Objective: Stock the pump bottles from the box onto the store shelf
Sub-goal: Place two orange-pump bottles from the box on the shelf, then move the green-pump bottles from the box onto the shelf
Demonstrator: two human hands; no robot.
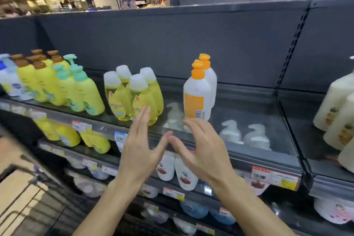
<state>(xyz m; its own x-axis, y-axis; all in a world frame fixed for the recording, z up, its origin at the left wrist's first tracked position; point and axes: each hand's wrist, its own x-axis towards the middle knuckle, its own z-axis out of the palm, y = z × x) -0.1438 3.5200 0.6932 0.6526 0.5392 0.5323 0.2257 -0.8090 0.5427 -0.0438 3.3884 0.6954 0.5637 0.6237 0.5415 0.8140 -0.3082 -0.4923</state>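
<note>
Both hands hover empty at frame centre, fingers spread: left hand, right hand, thumbs nearly touching. Two orange-capped pump bottles stand upright (one behind the other) on the shelf just above.

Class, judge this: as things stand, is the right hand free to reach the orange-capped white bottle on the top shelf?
Probably yes. The right hand is open and empty just below the front orange-capped bottle, with nothing between them.

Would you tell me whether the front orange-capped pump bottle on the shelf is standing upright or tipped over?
Upright: the front orange-capped pump bottle stands on its base on the shelf, cap uppermost, both hands clear of it.
</note>
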